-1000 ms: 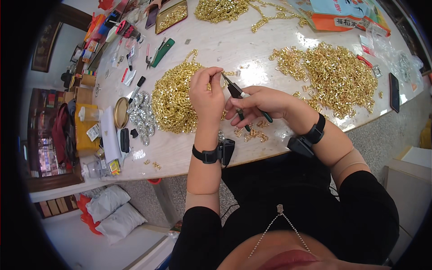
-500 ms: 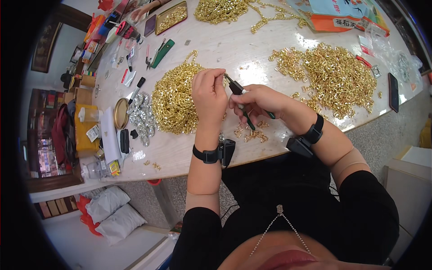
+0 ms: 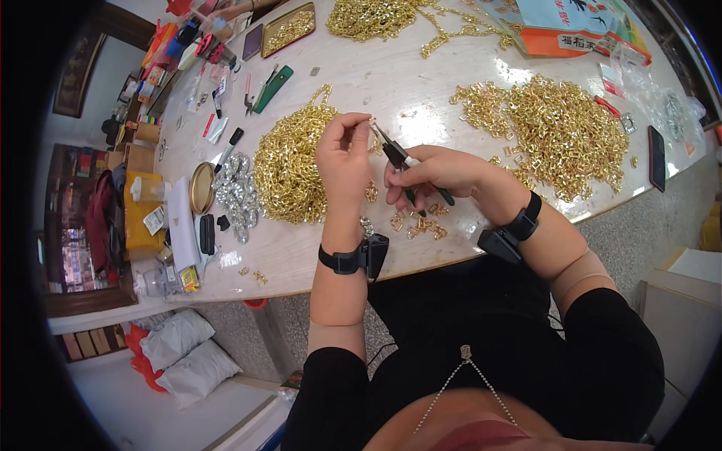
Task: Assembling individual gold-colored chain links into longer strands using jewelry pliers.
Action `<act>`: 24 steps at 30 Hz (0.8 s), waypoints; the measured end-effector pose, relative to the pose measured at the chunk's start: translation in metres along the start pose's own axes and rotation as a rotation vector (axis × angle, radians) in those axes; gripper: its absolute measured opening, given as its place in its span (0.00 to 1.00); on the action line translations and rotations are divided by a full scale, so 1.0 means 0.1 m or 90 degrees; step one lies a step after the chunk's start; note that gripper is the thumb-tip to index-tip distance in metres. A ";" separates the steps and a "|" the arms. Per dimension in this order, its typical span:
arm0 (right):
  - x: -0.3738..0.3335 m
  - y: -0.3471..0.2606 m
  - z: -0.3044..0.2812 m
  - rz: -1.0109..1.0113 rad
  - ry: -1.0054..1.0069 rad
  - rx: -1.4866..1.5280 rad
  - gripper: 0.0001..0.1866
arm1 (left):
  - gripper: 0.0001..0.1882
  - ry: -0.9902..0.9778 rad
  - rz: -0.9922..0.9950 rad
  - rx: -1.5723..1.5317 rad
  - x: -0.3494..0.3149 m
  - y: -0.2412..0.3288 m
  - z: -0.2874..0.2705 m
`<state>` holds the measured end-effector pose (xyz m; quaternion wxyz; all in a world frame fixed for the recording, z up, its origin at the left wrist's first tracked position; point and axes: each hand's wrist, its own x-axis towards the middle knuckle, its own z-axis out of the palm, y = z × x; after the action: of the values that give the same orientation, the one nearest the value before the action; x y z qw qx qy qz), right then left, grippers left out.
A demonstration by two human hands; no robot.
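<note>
My left hand (image 3: 343, 154) is closed in a pinch, and a small gold chain link (image 3: 372, 122) shows at its fingertips. Some gold links (image 3: 371, 191) show just past the edge of that hand, near the wrist. My right hand (image 3: 440, 171) is wrapped round a pair of pliers (image 3: 396, 155) with dark jaws and green grips. Their jaw tips are right by the pinched link; whether they touch it is too small to tell. Loose gold links (image 3: 423, 227) lie below the pliers. A heaped gold chain (image 3: 289, 165) is left of my left hand.
A large pile of loose gold links (image 3: 568, 135) lies right, near a phone (image 3: 656, 158). Silver chain (image 3: 238, 197), a round tin lid (image 3: 201, 189) and a marker (image 3: 229, 150) are left. Green-handled cutters (image 3: 272, 89), a tray (image 3: 288, 31) and more gold chain (image 3: 368, 16) are farther off.
The plier jaws have spread apart a little, and my left fingers have shifted slightly. More gold links now show beside my left hand. Another person's hand at the top left has moved.
</note>
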<state>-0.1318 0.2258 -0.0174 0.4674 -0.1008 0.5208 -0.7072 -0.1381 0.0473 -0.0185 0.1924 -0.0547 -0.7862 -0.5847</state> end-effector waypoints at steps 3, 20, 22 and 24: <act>-0.06 -0.05 -0.04 -0.042 0.012 -0.014 0.11 | 0.05 -0.016 -0.103 -0.173 0.03 -0.03 -0.03; 0.23 -0.21 -0.02 -0.061 0.481 -0.860 0.16 | 0.06 0.199 -0.056 -0.265 0.11 0.06 -0.15; 0.31 -0.22 0.00 -0.031 0.454 -0.898 0.17 | 0.06 0.228 -0.049 -0.282 0.11 0.09 -0.18; 0.40 -0.18 0.05 -0.023 0.427 -0.965 0.16 | 0.06 0.212 -0.050 -0.304 0.11 0.10 -0.20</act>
<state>-0.1601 0.1922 -0.0136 0.0808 -0.1809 0.9663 -0.1641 -0.1406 0.0299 -0.0005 0.2773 0.0289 -0.5853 -0.7614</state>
